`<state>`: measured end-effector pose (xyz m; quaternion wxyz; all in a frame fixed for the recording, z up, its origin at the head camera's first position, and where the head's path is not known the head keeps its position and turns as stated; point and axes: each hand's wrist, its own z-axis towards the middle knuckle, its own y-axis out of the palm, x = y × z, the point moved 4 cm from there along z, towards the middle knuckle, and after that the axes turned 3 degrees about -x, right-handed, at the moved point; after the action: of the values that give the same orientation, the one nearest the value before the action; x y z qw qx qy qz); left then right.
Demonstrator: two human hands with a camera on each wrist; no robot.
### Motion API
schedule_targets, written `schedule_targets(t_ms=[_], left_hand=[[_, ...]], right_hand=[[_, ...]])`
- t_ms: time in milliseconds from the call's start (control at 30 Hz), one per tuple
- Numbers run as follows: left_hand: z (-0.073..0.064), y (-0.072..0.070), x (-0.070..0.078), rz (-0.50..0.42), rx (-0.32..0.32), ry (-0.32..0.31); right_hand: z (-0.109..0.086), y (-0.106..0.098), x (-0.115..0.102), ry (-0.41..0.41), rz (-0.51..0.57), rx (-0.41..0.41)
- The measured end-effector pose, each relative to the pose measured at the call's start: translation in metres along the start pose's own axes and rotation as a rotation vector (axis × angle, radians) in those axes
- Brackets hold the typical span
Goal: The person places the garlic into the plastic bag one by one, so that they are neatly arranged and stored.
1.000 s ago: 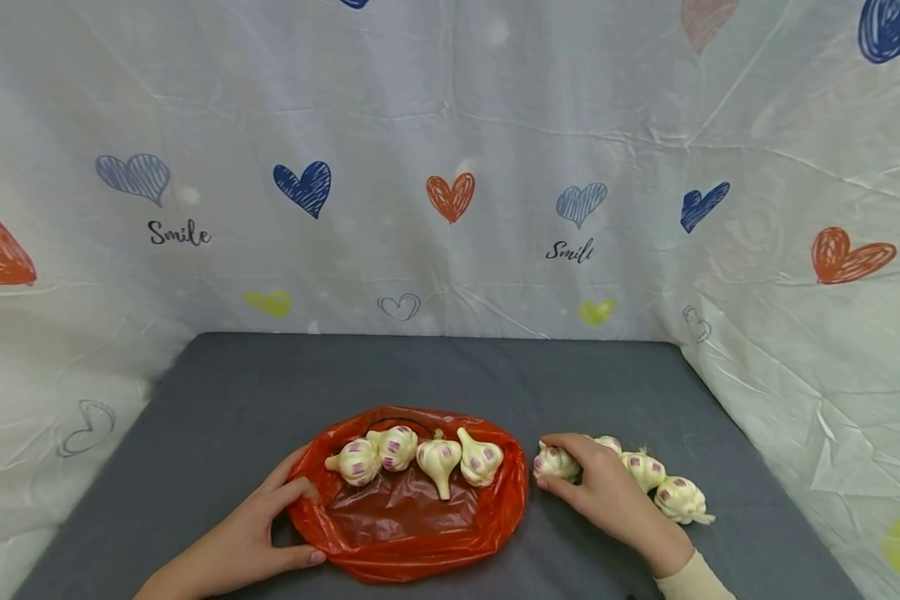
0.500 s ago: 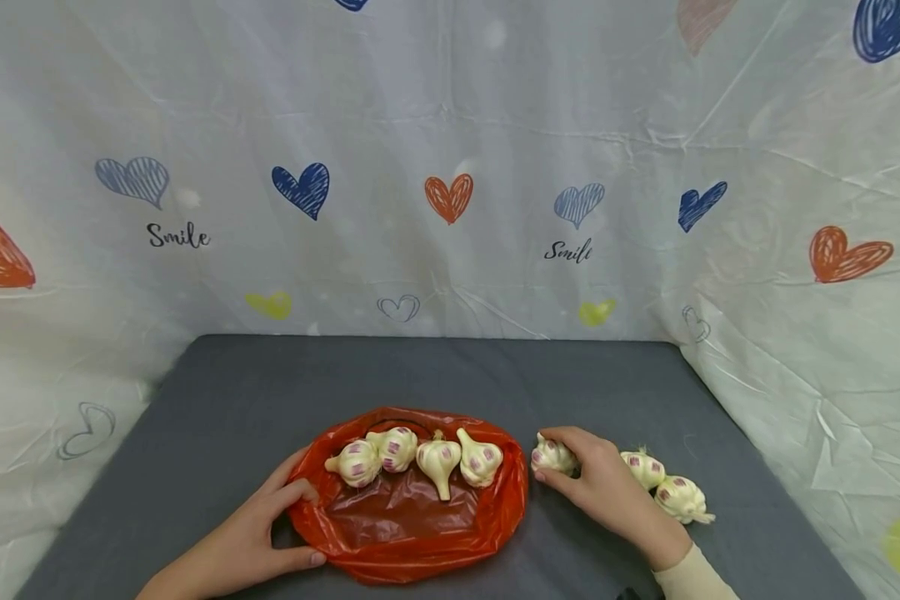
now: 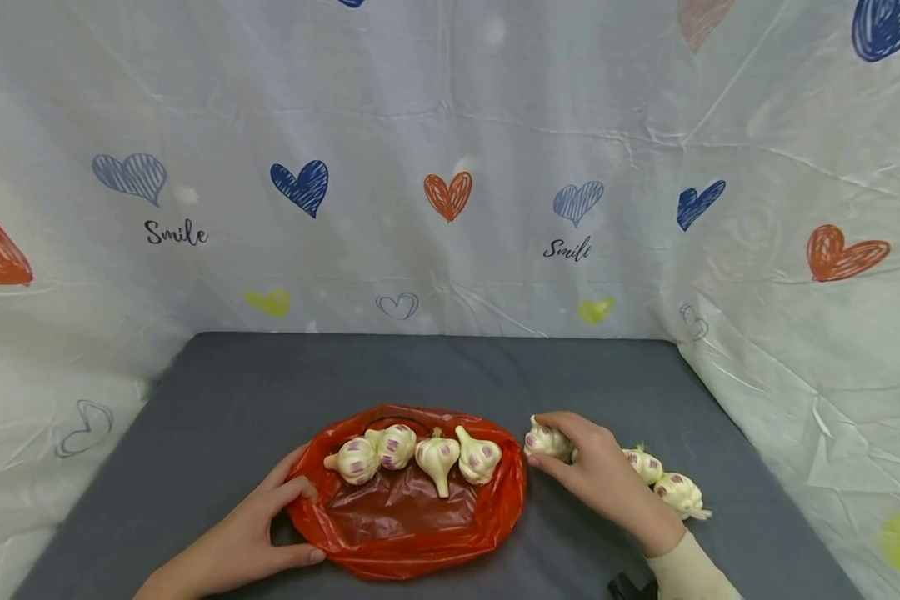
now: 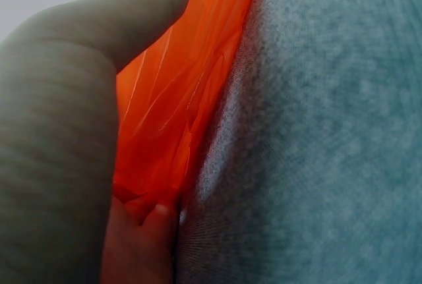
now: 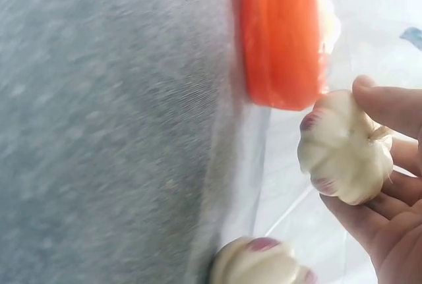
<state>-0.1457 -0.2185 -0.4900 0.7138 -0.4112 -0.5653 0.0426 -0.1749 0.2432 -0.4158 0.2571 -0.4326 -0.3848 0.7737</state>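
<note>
In the head view a red plastic bag point(image 3: 420, 562) lies with its rim rolled down and its mouth facing up, several garlic bulbs point(image 3: 438, 458) in a row inside. My left hand point(image 3: 251, 529) grips the bag's left side, fingertips at the rim and thumb low at the front. Just right of the bag, my right hand point(image 3: 607, 475) pinches another garlic bulb point(image 3: 547, 439) between thumb and fingers. The right wrist view shows this held garlic bulb point(image 5: 346, 149) off the table, with the bag's red wall point(image 5: 280, 40) beyond it.
More garlic bulbs point(image 3: 681, 495) lie on the grey cloth point(image 3: 330, 367) to the right, partly behind my right hand. A small black object point(image 3: 632, 587) shows beside the right sleeve. A white curtain point(image 3: 450, 267) printed with hearts hangs around the table's back and sides.
My right hand has lifted its garlic bulb from beside the others and moved slightly up and left, toward the bag's rim. The left hand and the bag stay in place.
</note>
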Motion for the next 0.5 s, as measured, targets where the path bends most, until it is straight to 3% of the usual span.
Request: schedule_targets(t_ms=[500], left_hand=[[0.000,0.001,0.000,0.035,0.013,0.002]], right_hand=[[0.022,-0.001,-0.037,-0.109,0.028,0.003]])
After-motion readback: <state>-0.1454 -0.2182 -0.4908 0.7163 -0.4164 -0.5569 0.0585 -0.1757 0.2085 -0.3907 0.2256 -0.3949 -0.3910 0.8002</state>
